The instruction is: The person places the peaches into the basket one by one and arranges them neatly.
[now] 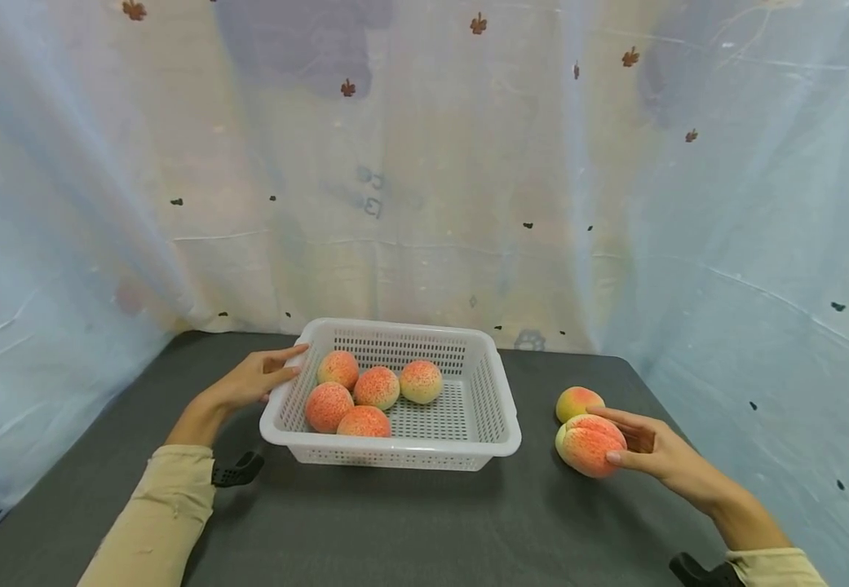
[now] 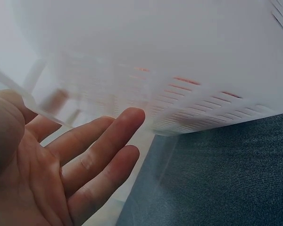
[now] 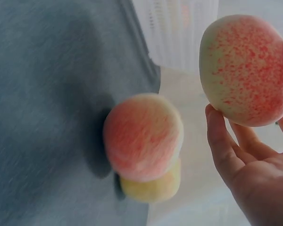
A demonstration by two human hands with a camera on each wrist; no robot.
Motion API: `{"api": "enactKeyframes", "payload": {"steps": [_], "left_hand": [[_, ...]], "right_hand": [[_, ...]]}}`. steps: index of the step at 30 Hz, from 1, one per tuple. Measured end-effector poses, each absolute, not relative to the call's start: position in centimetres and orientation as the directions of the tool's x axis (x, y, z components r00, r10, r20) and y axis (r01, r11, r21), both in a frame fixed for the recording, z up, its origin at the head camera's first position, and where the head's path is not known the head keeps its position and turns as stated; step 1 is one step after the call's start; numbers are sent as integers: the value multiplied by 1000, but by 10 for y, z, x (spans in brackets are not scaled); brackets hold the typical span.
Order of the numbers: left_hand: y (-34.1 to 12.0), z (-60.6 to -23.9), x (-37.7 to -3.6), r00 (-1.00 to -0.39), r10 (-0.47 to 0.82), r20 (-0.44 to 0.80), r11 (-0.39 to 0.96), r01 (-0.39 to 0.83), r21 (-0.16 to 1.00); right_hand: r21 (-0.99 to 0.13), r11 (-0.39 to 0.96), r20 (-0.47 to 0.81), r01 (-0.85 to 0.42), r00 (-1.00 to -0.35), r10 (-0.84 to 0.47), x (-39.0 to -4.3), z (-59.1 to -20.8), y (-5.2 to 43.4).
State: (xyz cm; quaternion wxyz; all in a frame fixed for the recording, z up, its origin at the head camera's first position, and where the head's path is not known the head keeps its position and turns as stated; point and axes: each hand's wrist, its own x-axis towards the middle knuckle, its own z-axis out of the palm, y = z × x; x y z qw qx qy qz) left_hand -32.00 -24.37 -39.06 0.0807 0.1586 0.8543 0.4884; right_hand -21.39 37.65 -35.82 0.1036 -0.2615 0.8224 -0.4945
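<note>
My left hand (image 2: 42, 174) is open, fingers (image 2: 104, 136) straight, right at the white slotted basket wall (image 2: 179, 70). Dark grey tabletop (image 2: 226, 179) below. Contact unclear, view blurred.

Seven peaches in all. Five lie inside the one white basket (image 1: 493, 399): (image 1: 338, 368), (image 1: 376, 387), (image 1: 421, 381), (image 1: 329, 407), (image 1: 364, 422). Two peaches sit right of the basket on the bench (image 1: 395, 522): (image 1: 577, 403) and (image 1: 589, 447). Two hands: left (image 1: 255, 379), right (image 1: 652, 448).

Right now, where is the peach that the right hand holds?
In the head view, the held peach is right of the white basket, just in front of another peach on the dark table.
</note>
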Motion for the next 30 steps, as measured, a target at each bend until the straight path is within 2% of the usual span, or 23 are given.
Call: {"api": "enactKeyframes", "payload": {"steps": [9,15,30], "left_hand": [[-247,-391,-317,-939,344,16,492,194,848],[-247,-392,-318,-937,350,17,484,197,853],[-245,-389,-319,-934,356,13,462,188,867]], "right_hand": [[-872,318,141,-372,-813,-566,-225,-350,348],[-878,310,150,-365,-824,-546,-231,-350,330],[-876,260,203,-406,-799,-566,-245,-348,289]]}}
